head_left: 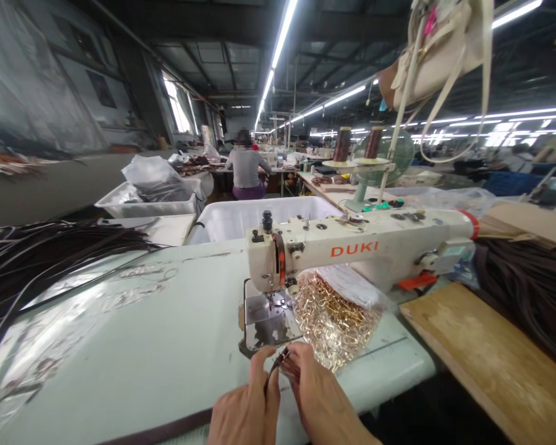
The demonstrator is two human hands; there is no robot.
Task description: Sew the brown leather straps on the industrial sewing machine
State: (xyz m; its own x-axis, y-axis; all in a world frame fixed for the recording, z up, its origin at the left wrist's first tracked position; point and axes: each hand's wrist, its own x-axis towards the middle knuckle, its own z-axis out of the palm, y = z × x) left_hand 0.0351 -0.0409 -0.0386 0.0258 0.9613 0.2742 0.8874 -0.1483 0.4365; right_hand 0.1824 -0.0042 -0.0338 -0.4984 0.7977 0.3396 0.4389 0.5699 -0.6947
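In the head view, my left hand (246, 403) pinches a narrow dark brown strap (160, 431), which trails off to the left along the table's front edge. My right hand (323, 395) is closed on the same strap close to its end, fingertips almost meeting those of my left. A small shiny metal fitting shows at the strap end (284, 355); its exact kind is hidden by the fingers. Just beyond my hands is the needle plate (271, 324) of a white sewing machine (315, 241). A clear bag of gold-coloured metal hardware (336, 315) lies beside my right hand.
Dark straps are heaped at the left (65, 259) and right (528, 290). A wooden board (486, 352) lies at the right. Behind the machine stand a white bin (269, 213) and thread cones (373, 143). A bag (435, 62) hangs above. Another person (248, 167) sits further back.
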